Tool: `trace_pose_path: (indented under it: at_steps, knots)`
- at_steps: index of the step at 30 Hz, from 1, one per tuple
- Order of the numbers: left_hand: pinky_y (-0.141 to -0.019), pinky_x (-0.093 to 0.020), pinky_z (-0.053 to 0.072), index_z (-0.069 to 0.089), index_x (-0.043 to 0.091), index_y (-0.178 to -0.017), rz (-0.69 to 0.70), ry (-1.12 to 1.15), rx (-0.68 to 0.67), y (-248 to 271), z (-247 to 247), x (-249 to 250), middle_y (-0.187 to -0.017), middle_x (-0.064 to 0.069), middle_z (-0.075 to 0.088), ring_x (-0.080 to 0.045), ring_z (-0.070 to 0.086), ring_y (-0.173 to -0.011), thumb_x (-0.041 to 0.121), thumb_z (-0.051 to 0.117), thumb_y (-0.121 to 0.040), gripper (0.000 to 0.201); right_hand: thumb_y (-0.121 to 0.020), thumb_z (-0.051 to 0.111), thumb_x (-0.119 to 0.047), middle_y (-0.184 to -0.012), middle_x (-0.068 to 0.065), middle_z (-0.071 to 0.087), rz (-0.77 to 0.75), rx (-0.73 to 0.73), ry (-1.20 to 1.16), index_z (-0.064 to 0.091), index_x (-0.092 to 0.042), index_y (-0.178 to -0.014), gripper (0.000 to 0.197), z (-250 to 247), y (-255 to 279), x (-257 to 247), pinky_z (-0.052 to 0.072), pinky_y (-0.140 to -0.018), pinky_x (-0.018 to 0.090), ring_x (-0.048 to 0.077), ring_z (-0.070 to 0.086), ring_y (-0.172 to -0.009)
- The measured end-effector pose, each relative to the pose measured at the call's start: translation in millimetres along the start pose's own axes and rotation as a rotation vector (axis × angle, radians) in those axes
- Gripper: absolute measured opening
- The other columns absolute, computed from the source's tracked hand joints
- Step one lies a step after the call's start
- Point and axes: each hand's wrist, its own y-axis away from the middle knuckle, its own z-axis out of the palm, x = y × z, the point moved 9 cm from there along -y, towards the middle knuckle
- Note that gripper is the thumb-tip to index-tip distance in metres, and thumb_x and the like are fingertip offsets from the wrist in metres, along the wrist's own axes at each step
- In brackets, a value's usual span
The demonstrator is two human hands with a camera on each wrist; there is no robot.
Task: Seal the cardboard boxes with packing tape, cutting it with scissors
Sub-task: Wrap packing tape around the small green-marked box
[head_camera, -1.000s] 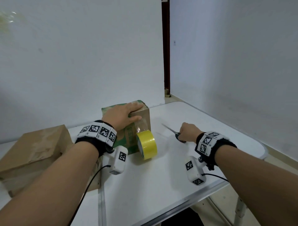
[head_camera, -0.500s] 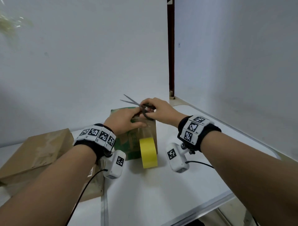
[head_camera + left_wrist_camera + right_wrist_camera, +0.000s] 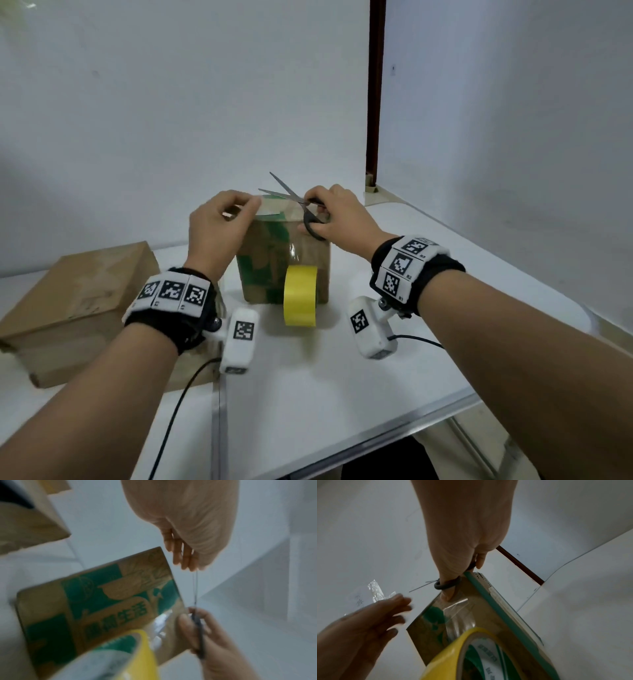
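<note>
A cardboard box printed in green stands on a white table, a yellow tape roll upright against its near side. Above its top, the right hand grips black-handled scissors, blades parted. The left hand, fingers curled, appears to pinch clear tape at the top edge. A plain brown box sits left.

A bare, plain room set up as a simple packing spot: unmarked white walls fill the upper frame, a dark brown door frame stands at upper centre-right, and a white folding tabletop with a metal edge fills the lower half, carrying cardboard boxes at left.
</note>
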Motion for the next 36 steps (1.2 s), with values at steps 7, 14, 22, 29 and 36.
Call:
trace_pose_path:
  at_steps: [7,14,22,29,36]
  knots:
    - [-0.069,-0.032,0.058,0.055,0.006,-0.098,-0.677,0.240,-0.475,61,66,-60,-0.092,-0.013,0.067,-0.020,0.065,-0.078,0.031,0.061,-0.094,0.026,-0.086,0.067,-0.034,-0.107,0.007,0.050,-0.003,0.035,0.102,0.055,-0.020,-0.121,0.040,6,0,-13,0.041,-0.088,0.031,0.025,0.045,-0.104]
    - [-0.061,-0.031,0.054,0.050,0.012,-0.100,-0.713,0.456,-0.428,75,83,-64,-0.100,-0.009,0.062,-0.016,0.063,-0.078,0.019,0.072,-0.086,0.027,-0.085,0.068,-0.036,-0.108,0.006,0.050,0.005,0.032,0.164,0.053,-0.021,-0.120,0.041,5,3,-15,0.043,-0.089,0.034,0.024,0.046,-0.103]
    - [-0.038,-0.019,0.042,0.037,0.023,-0.122,-0.547,0.219,-0.398,60,66,-40,-0.104,-0.009,0.065,-0.014,0.058,-0.065,0.016,0.072,-0.086,0.050,-0.086,0.066,-0.031,-0.107,0.008,0.050,-0.003,0.045,0.191,0.054,-0.019,-0.120,0.039,7,2,-18,0.043,-0.086,0.035,0.026,0.046,-0.102]
    - [-0.061,-0.030,0.053,0.018,0.045,-0.137,-0.408,0.103,-0.336,61,54,-39,-0.103,-0.004,0.069,-0.019,0.068,-0.084,0.019,0.074,-0.083,0.082,-0.085,0.067,-0.034,-0.109,0.007,0.050,0.018,0.059,0.221,0.054,-0.021,-0.119,0.039,9,-2,-15,0.043,-0.086,0.035,0.025,0.046,-0.102]
    - [-0.052,-0.026,0.052,-0.012,0.053,-0.145,-0.451,0.165,-0.573,56,66,-30,-0.102,-0.002,0.072,-0.010,0.065,-0.072,0.007,0.072,-0.085,0.113,-0.085,0.068,-0.034,-0.107,0.006,0.049,0.010,0.058,0.225,0.054,-0.021,-0.119,0.039,11,-3,-15,0.043,-0.087,0.034,0.025,0.045,-0.102]
